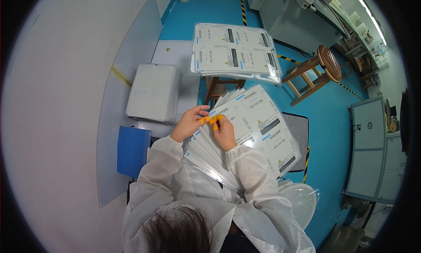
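A fanned stack of white printed plastic sheets (258,117) lies slanted over my lap, its layered edges spread toward the lower left. At the stack's upper left edge my left hand (189,123) grips the sheets between thumb and fingers, with its other fingers stretched out. Right beside it, my right hand (224,133) is closed in a pinch on the top sheet's edge. Yellow-orange finger cots cover some fingertips of both hands. The exact contact between the fingertips is partly hidden.
Ahead, another pile of printed sheets (237,49) rests on a wooden stool (212,88). To the left stand a pale stack (153,93) and a blue box (132,151). A second wooden stool (329,64), grey cabinets (368,147) and a lidded white bin (300,202) are on the right.
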Available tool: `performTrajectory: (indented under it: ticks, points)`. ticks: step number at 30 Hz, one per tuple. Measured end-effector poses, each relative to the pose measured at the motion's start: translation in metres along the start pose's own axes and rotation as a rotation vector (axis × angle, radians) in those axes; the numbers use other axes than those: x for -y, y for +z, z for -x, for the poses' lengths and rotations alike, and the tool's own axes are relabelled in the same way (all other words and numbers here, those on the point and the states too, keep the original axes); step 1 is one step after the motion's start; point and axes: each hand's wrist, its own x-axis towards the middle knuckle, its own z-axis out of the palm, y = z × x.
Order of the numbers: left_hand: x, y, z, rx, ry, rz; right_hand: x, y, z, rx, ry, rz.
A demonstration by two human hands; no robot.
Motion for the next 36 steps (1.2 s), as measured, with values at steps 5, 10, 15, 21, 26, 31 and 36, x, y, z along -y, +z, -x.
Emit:
performTrajectory:
  ticks: [5,10,15,21,26,31,36]
  points:
    - [0.004,-0.003,0.0,-0.058,-0.083,-0.254,-0.004,-0.007,0.003,-0.017,0.041,-0.072]
    - [0.011,-0.006,0.002,-0.045,-0.075,-0.045,-0.014,-0.026,0.016,-0.121,0.153,-0.433]
    - [0.01,-0.009,0.013,0.029,-0.102,0.009,-0.034,-0.086,0.017,-0.539,0.162,-1.158]
    - [-0.004,-0.01,0.034,0.252,-0.095,0.169,-0.043,-0.116,0.024,-0.493,0.091,-1.297]
    - [-0.013,-0.008,0.035,0.52,0.025,0.253,-0.024,-0.071,0.03,-0.409,0.283,-1.347]
    - [-0.017,-0.007,0.033,0.286,-0.145,-0.057,-0.011,-0.056,0.037,-0.314,0.275,-1.205]
    - [-0.019,-0.001,0.028,0.196,-0.252,0.048,-0.012,-0.068,0.037,-0.254,0.244,-1.318]
